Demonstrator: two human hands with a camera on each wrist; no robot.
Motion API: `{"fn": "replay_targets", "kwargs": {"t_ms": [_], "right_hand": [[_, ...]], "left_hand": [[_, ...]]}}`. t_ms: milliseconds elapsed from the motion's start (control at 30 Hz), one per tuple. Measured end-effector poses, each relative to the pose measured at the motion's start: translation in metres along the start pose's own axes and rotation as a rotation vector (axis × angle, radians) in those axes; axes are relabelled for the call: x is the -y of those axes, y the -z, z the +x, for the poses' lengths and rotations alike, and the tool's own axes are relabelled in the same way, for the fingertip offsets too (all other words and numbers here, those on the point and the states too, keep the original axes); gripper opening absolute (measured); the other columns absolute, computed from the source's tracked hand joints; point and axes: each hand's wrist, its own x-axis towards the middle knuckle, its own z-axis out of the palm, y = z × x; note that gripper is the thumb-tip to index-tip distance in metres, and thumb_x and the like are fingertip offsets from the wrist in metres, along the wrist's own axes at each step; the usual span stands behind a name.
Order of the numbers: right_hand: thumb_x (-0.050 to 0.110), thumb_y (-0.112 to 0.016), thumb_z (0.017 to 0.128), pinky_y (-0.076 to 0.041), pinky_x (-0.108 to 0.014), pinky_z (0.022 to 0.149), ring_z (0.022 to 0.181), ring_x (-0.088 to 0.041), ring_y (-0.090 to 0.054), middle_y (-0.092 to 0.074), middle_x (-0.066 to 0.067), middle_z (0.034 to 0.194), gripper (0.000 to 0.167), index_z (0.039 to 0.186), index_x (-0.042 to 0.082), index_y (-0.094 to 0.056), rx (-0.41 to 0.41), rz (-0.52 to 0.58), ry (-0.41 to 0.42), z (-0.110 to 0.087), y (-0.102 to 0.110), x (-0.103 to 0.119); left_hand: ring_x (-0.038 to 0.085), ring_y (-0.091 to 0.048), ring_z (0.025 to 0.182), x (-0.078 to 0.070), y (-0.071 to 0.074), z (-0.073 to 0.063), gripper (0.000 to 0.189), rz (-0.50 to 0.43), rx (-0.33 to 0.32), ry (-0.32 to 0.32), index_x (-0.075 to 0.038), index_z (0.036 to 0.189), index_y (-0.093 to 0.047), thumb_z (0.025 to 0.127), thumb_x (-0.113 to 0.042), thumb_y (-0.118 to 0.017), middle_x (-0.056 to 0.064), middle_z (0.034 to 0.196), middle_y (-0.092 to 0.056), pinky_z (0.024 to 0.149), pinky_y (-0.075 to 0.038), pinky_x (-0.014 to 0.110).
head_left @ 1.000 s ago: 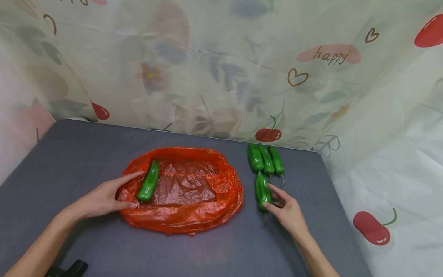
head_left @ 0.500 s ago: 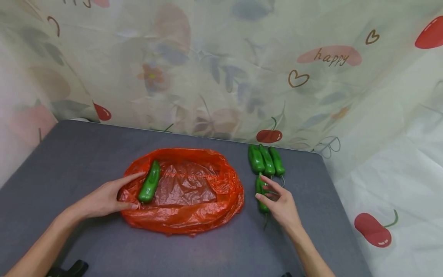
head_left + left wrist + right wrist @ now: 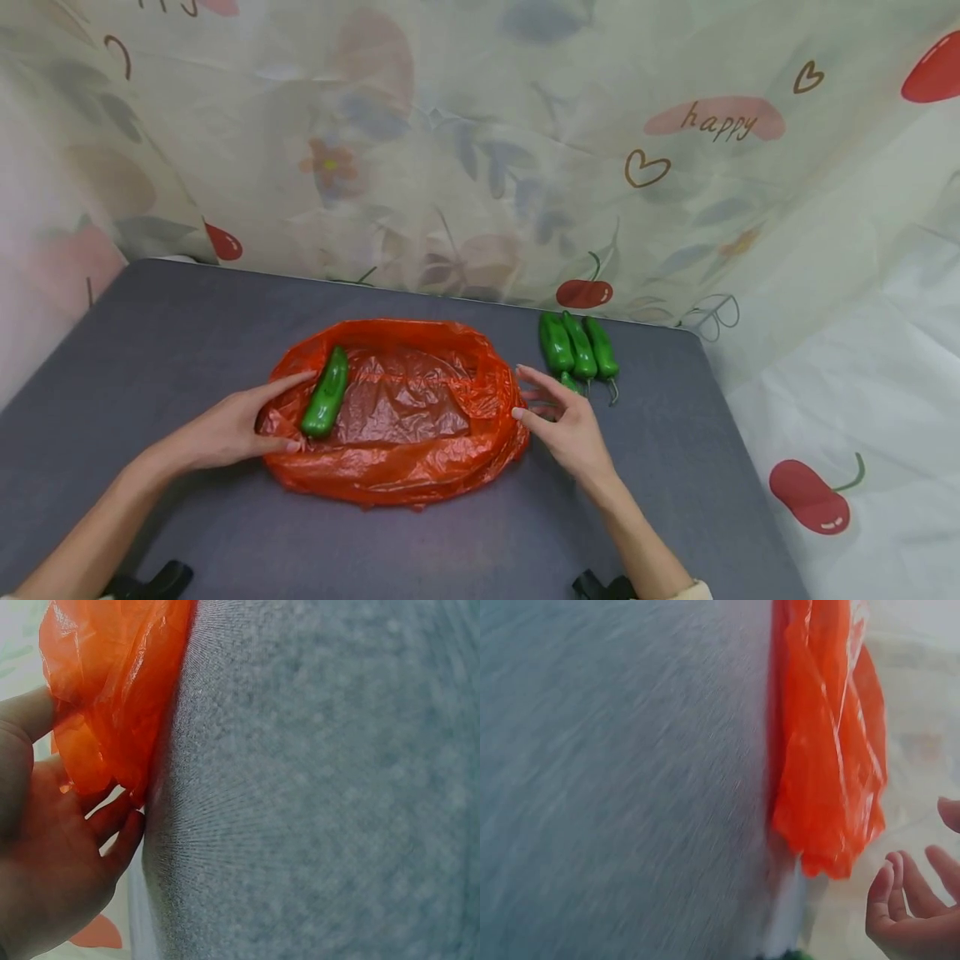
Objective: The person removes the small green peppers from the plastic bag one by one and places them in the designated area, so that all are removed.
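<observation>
An orange-red plastic bag (image 3: 405, 471) lies spread with its mouth upward, and one green pepper (image 3: 326, 396) rests inside at its left. My left hand (image 3: 225, 429) holds the bag's left side between thumb and fingers; the left wrist view shows the plastic (image 3: 120, 682) within that hand's grasp. Beside the bag's right rim is my right hand (image 3: 573, 433), fingers loosely spread. In the right wrist view, a gap separates this hand (image 3: 922, 907) from the plastic (image 3: 832, 765). Behind the right hand, another green pepper (image 3: 570, 382) is mostly hidden.
Three green peppers (image 3: 580, 346) lie side by side near the back right edge of the grey table (image 3: 420, 554). A patterned cloth (image 3: 465, 150) hangs behind it. Black objects (image 3: 161, 581) show near both forearms at the front.
My right hand has left the nearest pepper and moved left to the bag's right rim, carrying nothing. The left hand and the peppers have stayed in place.
</observation>
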Motion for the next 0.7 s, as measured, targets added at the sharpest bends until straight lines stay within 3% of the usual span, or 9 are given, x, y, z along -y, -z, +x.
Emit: {"fn": "replay_targets", "kwargs": {"t_ms": [400, 700], "right_hand": [[0.006, -0.074, 0.089, -0.054, -0.032, 0.086, 0.112, -0.044, -0.059, -0.058, -0.012, 0.138, 0.051, 0.138, 0.007, -0.058, 0.11, 0.141, 0.062, 0.019, -0.045, 0.013], [0.002, -0.072, 0.089, -0.055, -0.028, 0.082, 0.115, -0.04, -0.06, -0.054, -0.015, 0.142, 0.056, 0.142, 0.009, -0.055, 0.188, 0.206, 0.004, 0.027, -0.078, 0.025]], "left_hand": [[0.042, -0.049, 0.126, -0.001, 0.002, 0.0, 0.091, -0.008, 0.0, 0.004, -0.015, 0.155, -0.034, 0.082, -0.045, -0.08, 0.025, 0.143, -0.047, 0.094, -0.045, 0.059], [0.04, -0.051, 0.123, 0.0, 0.0, 0.0, 0.09, -0.02, 0.003, 0.012, -0.015, 0.155, -0.034, 0.083, -0.042, -0.08, 0.024, 0.142, -0.048, 0.09, -0.048, 0.052]]}}
